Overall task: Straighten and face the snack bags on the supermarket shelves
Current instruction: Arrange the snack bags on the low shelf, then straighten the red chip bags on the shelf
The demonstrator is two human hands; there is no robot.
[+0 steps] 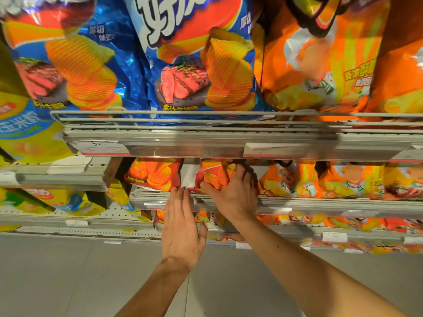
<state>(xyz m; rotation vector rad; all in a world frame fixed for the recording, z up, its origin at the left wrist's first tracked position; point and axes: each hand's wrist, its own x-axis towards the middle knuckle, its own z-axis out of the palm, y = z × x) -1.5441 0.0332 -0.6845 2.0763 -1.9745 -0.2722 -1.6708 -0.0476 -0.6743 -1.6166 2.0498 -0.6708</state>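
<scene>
A shop, supermarket snack aisle. Tiered metal shelves (pixel 229 136) w/ wire front rails, price tags (pixel 100 147) clipped along the shelf edges. Rows of identical crisp bags: blue bags (pixel 183 65) and orange bags (pixel 320 65) up top, yellow bags (pixel 29 138) at left edge. Grey tiled floor (pixel 68 282) below.

Both bare forearms reach up and forward from the bottom of the view, converging toward the middle. The left hand (pixel 182 227) is flat, back toward the camera, fingers straight and close together, pointing up. The right hand (pixel 231 193), just beside and higher, has its fingers curled and thumb spread leftward in a grip.
</scene>
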